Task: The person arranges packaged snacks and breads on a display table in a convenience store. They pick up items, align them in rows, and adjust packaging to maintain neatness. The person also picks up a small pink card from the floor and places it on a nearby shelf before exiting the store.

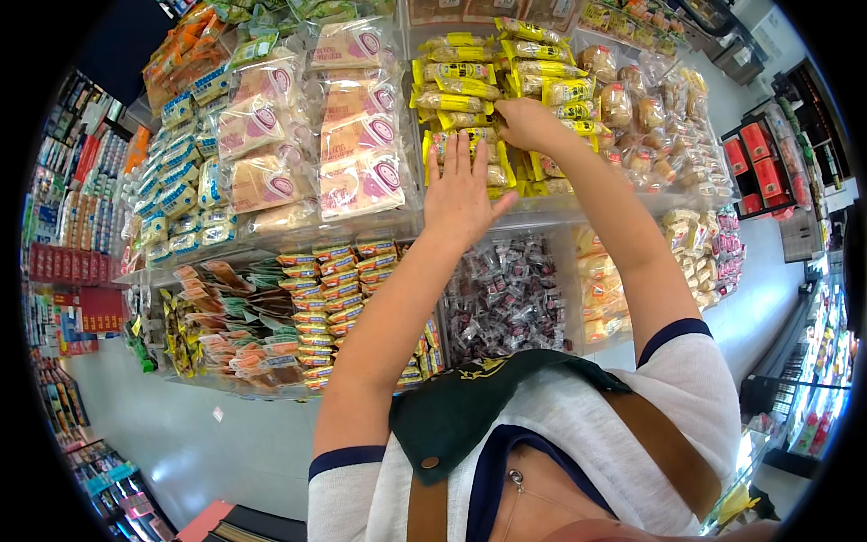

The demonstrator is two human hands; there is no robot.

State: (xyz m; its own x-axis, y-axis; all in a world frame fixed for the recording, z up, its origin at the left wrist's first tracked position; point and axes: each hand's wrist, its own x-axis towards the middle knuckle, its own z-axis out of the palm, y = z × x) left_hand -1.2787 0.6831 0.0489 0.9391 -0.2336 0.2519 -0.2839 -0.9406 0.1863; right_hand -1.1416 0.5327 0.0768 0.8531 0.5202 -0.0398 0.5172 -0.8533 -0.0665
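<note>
Yellow-wrapped snack packs [464, 71] lie in rows in a clear plastic bin of a shop display. My left hand [459, 196] lies palm down, fingers apart, on the front packs of the left row. Just right of it, my right hand [525, 122] reaches between the two rows with its fingers bent down; its fingertips are partly hidden, and whether they grip a pack does not show. Flat packs with a purple round print [362, 176] fill the bin to the left. Bagged round buns [616, 101] lie to the right.
A clear divider [413, 203] and the bin's front edge run close to my left wrist. Lower bins hold small dark wrapped pieces [504, 291], orange-and-yellow packets [339, 278] and pale bagged pieces [599, 298]. Stocked shelves [88, 203] stand at the far left, red boxes [765, 169] at the right.
</note>
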